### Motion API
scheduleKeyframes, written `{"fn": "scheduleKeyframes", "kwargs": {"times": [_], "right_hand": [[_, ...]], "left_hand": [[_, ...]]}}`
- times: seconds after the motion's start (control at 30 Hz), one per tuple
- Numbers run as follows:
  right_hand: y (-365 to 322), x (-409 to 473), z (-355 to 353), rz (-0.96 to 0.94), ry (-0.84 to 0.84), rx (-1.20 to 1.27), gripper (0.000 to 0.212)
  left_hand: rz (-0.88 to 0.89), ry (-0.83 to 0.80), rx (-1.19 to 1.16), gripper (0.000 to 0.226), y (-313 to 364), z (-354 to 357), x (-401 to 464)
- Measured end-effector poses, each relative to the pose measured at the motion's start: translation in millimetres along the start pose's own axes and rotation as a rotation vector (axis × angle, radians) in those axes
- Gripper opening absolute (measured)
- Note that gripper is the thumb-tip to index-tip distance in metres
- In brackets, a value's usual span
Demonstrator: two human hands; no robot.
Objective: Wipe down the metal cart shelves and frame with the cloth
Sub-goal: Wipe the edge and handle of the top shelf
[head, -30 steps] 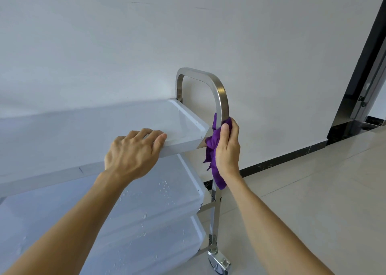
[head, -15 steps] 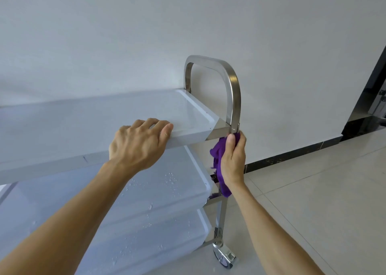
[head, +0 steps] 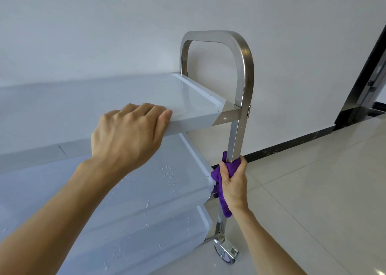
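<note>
Nearest the camera, two bare forearms reach forward from the bottom edge. The right hand is closed in a fist around the purple cloth, thumb and fingers wrapped over it so the cloth is pressed round the cart's near upright post — partway down, below the top shelf and level with the corner of the middle shelf. A loose tail of cloth hangs below the fist against the post. The left hand lies palm down on the front rim of the top shelf, fingers curled over the edge and close together; it holds the rim itself, nothing else. Water drops speckle the middle shelf and the bottom shelf. At the foot of the post sits a wheel on the pale tiled floor. Above the top shelf the post curves into a brushed steel handle — behind it a plain white wall with a dark skirting strip.
</note>
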State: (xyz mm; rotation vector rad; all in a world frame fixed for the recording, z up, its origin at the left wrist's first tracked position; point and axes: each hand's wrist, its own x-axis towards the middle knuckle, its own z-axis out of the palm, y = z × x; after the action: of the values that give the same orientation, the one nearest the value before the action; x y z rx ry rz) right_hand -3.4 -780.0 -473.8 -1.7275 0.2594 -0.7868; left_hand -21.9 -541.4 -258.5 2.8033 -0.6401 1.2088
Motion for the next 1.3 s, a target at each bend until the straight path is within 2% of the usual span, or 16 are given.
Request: {"fn": "scheduleKeyframes", "kwargs": {"times": [0.13, 0.23, 0.33, 0.43, 0.5, 0.6, 0.73, 0.83, 0.93, 1.03, 1.07, 1.13, 1.3], "right_hand": [[-2, 3, -2, 0.033, -0.007, -0.010, 0.046], [-4, 0, -1, 0.061, -0.007, -0.013, 0.047], [-7, -4, -1, 0.093, -0.015, -0.012, 0.041], [-10, -8, 2, 0.137, 0.005, -0.021, 0.042], [-8, -9, 4, 0.137, 0.015, -0.035, 0.038], [-1, -7, 4, 0.099, 0.035, -0.043, 0.028], [13, -6, 6, -0.001, 0.081, -0.080, 0.037], [28, -2, 9, -0.151, 0.121, -0.108, 0.031], [40, 0, 8, -0.253, 0.138, -0.090, 0.030], [47, 2, 6, -0.320, 0.125, -0.046, 0.020], [48, 3, 5, -0.334, 0.117, -0.021, 0.020], [49, 5, 4, -0.340, 0.096, 0.008, 0.025], [52, 6, 3, -0.321, 0.093, 0.041, 0.020]], "left_hand": [[0.074, 0.067, -0.167, 0.034, -4, -5, -1], [0.259, 0.126, -0.350, 0.024, -4, -1, -12], [0.450, 0.088, -0.573, 0.023, -4, 11, -40], [0.592, 0.010, -0.622, 0.021, -8, 33, -75], [0.572, -0.062, -0.611, 0.023, -11, 54, -95], [0.445, -0.149, -0.601, 0.022, -10, 88, -113], [0.296, -0.256, -0.564, 0.042, 9, 132, -137], [0.241, -0.159, -0.524, 0.025, 23, 157, -158], [0.195, -0.057, -0.481, 0.030, 30, 174, -172], [0.155, 0.005, -0.407, 0.018, 40, 174, -174], [0.136, 0.009, -0.375, 0.011, 45, 173, -172], [0.115, -0.011, -0.339, 0.014, 53, 171, -166], [0.202, 0.005, -0.286, 0.010, 45, 171, -163]]}}
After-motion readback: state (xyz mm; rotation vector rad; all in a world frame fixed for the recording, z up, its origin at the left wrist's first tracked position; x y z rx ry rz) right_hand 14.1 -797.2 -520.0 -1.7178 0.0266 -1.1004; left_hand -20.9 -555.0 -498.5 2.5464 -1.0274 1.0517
